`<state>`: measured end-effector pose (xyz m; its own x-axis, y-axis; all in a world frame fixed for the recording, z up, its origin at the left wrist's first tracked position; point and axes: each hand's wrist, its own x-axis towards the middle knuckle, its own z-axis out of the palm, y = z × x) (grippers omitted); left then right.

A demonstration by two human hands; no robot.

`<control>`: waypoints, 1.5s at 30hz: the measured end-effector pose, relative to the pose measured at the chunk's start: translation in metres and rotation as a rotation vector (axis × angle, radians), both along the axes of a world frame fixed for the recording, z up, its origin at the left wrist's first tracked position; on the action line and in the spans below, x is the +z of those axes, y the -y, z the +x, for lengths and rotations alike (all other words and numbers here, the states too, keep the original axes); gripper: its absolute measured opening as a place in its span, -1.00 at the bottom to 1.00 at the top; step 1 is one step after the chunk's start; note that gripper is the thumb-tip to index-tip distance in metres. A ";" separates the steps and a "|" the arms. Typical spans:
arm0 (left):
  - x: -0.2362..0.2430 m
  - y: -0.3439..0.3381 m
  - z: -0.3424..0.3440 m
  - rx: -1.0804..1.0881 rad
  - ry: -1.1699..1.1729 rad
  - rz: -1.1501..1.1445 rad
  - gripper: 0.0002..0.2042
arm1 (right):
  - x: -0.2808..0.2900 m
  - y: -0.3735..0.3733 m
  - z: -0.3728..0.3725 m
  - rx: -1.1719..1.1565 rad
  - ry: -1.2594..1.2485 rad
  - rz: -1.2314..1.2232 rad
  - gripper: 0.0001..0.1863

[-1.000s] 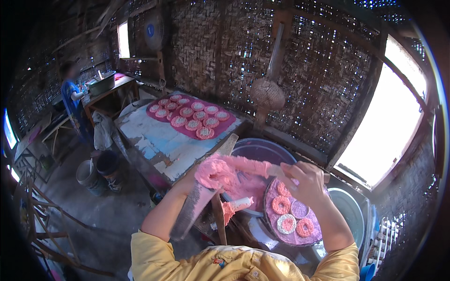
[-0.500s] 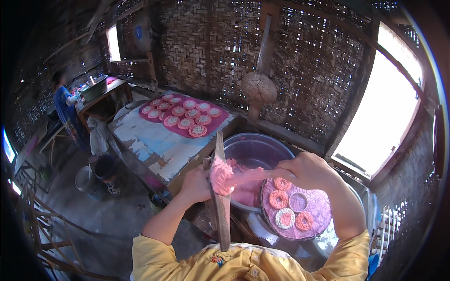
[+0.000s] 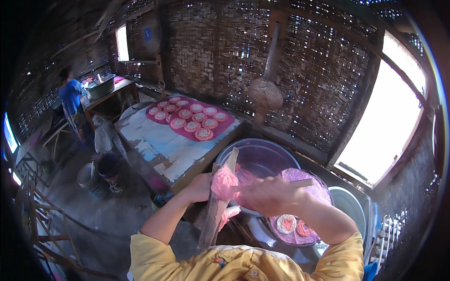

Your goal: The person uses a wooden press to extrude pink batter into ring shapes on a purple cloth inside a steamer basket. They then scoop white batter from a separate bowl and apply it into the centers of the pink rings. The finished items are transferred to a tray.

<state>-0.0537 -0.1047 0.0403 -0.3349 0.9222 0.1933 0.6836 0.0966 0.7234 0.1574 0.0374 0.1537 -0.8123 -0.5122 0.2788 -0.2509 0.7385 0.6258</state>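
Note:
A long wooden bar (image 3: 209, 225) slants in front of my chest, with a lump of pink dough (image 3: 223, 184) pressed on its upper part. My left hand (image 3: 198, 188) is closed on the bar's left side by the dough, fingers partly hidden. My right hand (image 3: 274, 195), slightly blurred, grips a flat stick (image 3: 302, 183); the stick's end touches the dough. More pink dough (image 3: 228, 215) hangs beside the bar lower down. Behind it stands a big basin (image 3: 262, 146) with pink dough inside. Under my right forearm lies a round pink-covered tray (image 3: 307, 176) bearing ring-shaped dough pieces (image 3: 286, 224).
A worn table (image 3: 149, 149) at centre left carries a magenta sheet (image 3: 218, 133) with several round pink-and-white pieces. Buckets (image 3: 89, 178) stand on the floor. A person (image 3: 72, 100) works at a far-left table. A woven ladle (image 3: 266, 93) hangs on the wall; a pale tub (image 3: 347, 206) sits at right.
My right hand has moved left and down toward the bar, bringing the stick close against the dough. The bar now tilts, its lower end further left. Dough now hangs beside its lower part.

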 end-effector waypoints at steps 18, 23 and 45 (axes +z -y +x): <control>0.019 -0.013 -0.012 0.136 0.509 0.637 -0.57 | -0.079 -0.032 0.030 -0.474 -0.243 -1.636 -0.75; 0.010 -0.042 0.005 0.183 0.146 0.324 -0.55 | -0.069 -0.032 -0.005 -0.165 -0.640 -0.854 -0.71; -0.052 -0.050 -0.047 -0.048 0.964 0.536 -0.75 | -0.066 -0.023 0.002 -0.226 -0.190 -1.147 -0.72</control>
<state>-0.1011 -0.0542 -0.0116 -0.5262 0.8132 0.2487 -0.1951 -0.4001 0.8955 0.1594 0.0605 0.0877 -0.7485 0.2658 0.6075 -0.0168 0.9083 -0.4181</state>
